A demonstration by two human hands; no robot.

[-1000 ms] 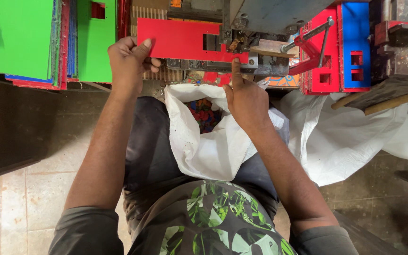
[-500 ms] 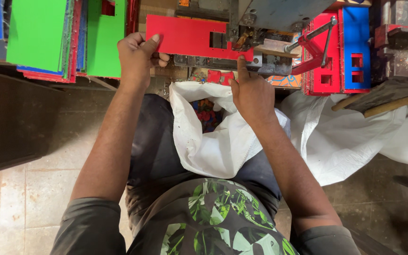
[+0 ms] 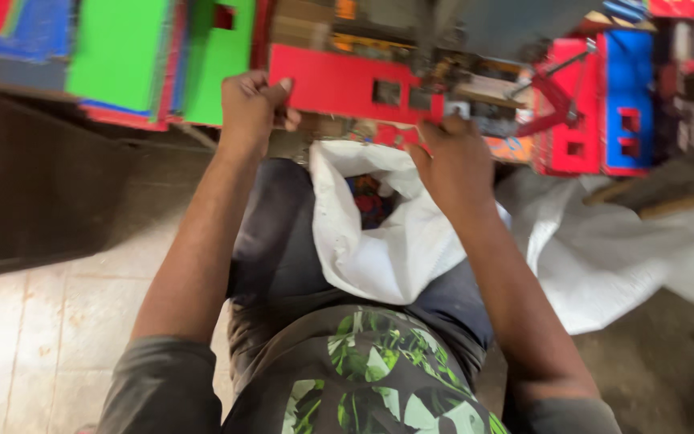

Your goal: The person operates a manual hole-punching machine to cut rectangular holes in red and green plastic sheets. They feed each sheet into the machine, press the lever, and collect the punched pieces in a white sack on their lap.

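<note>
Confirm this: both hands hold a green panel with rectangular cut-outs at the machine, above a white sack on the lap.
Not quite: the panel is red, not green; the green sheets are stacked off to the left. The head view shows the left hand and right hand holding it above the white sack.

Left of the fingers: stacked green sheets (image 3: 118, 56) over blue and red ones. Below the fingers: open white sack (image 3: 379, 233) on the lap, coloured scraps inside. Right of the fingers: red and blue punched panels (image 3: 604, 104), another white sack (image 3: 604, 257).
</note>
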